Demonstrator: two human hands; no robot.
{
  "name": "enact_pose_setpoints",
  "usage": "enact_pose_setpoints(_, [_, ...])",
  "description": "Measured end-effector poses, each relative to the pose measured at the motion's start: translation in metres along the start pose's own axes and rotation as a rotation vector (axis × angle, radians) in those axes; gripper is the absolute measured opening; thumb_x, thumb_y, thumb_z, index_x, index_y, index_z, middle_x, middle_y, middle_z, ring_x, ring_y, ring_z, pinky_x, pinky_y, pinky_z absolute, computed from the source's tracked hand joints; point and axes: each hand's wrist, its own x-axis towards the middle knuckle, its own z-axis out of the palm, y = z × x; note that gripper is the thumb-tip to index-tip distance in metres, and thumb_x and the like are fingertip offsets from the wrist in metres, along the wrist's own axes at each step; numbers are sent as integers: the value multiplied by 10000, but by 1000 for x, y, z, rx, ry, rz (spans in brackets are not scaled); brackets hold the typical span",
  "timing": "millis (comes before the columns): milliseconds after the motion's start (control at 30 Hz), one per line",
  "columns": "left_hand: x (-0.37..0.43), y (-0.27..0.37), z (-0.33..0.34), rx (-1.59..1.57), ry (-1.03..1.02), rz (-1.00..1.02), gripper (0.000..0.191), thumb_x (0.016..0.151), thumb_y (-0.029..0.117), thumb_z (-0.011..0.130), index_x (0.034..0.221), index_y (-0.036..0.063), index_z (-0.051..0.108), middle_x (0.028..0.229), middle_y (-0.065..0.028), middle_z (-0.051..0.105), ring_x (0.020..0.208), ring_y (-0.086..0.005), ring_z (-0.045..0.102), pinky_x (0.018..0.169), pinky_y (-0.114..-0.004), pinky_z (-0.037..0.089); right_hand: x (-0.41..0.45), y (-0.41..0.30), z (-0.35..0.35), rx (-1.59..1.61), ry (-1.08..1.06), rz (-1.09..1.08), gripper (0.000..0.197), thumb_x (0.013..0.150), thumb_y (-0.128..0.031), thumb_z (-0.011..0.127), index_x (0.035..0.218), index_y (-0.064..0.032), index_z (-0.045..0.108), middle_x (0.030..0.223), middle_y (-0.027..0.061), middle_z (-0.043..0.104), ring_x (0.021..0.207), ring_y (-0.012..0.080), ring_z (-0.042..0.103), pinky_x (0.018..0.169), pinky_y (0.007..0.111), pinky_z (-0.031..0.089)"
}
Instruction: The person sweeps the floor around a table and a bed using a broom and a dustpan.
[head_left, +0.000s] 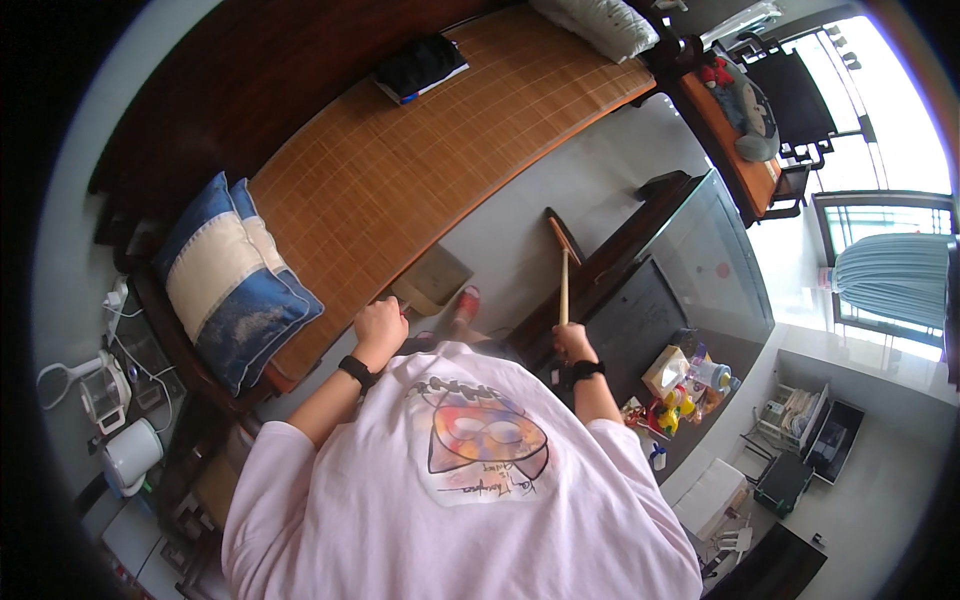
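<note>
My right hand (574, 341) grips the pale handle of a broom (565, 281), whose dark, orange-edged head rests on the grey floor beside the low table. My left hand (382, 324) is closed around something with a bit of red showing, probably a handle; most of it is hidden by the fingers. Just beyond that hand a beige dustpan (433, 277) lies on the floor against the front of the wooden couch. A foot in a red slipper (468, 302) stands close to the dustpan.
A long couch with a woven mat (390, 165) runs along the left, with blue and cream cushions (232, 285) at its near end. At right stands a glass-topped table (712, 255) bearing a tissue box (666, 371) and bottles. A wooden chair (724, 142) holds a plush toy.
</note>
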Motion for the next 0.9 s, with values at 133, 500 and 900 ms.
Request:
enact_pose_setpoints(133, [-2, 3, -3, -7, -7, 63, 126, 634, 160, 563, 671, 40, 561, 615, -141, 586, 599, -270, 595, 545, -364, 480, -23, 43, 16, -276, 73, -120, 99, 699, -115, 519, 678, -22, 495, 491, 29, 440, 356, 127, 403, 311, 260, 295])
enact_pose_setpoints(500, [-2, -10, -2, -73, -112, 80, 178, 658, 193, 565, 748, 39, 578, 751, -179, 593, 736, -308, 588, 621, -405, 476, -113, 50, 47, -412, -133, -118, 255, 706, -149, 562, 911, 2, 555, 549, 40, 495, 409, 131, 475, 364, 245, 367])
enact_pose_setpoints(900, [-53, -50, 7, -36, -92, 100, 133, 613, 77, 532, 709, 21, 606, 731, -168, 603, 711, -286, 601, 587, -352, 486, -156, 44, 61, -13, -101, -229, 88, 743, -108, 542, 745, -29, 502, 497, -2, 427, 362, 93, 386, 320, 221, 294])
